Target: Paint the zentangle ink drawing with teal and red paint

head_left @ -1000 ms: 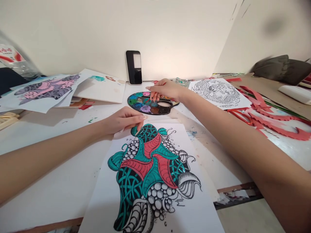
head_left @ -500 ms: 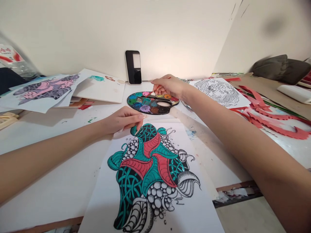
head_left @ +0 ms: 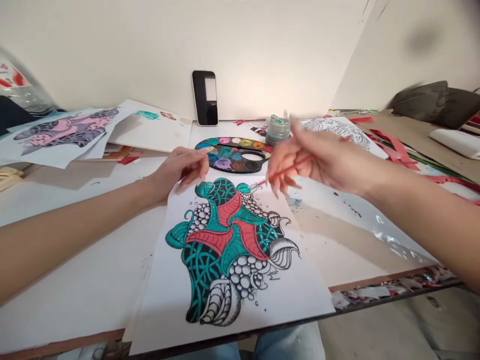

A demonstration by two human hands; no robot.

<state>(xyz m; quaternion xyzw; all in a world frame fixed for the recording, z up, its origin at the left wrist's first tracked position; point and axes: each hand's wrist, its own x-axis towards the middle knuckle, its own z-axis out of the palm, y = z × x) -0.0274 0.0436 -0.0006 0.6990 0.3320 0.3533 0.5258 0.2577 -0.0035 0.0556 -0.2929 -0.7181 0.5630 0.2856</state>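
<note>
My left hand rests with its fingertips on the top edge of a white sheet bearing a teal, red and black patterned ink drawing, and it holds nothing. My right hand, blurred by motion, hangs above the table to the right of that sheet. Its fingers grip a thin red-handled paintbrush, whose tip points down and left toward the drawing. A black paint palette with round wells of many colours lies just beyond the sheet. A small glass jar of cloudy water stands behind the palette.
A phone leans against the wall behind the palette. Painted sheets overlap at the back left. A black-line dragon drawing lies at the back right, beside cut red paper strips. The table's front edge runs below the drawing.
My right hand has left the palette and moved right and nearer, carrying the brush over the table. The jar has come into view. My left hand has shifted only slightly.
</note>
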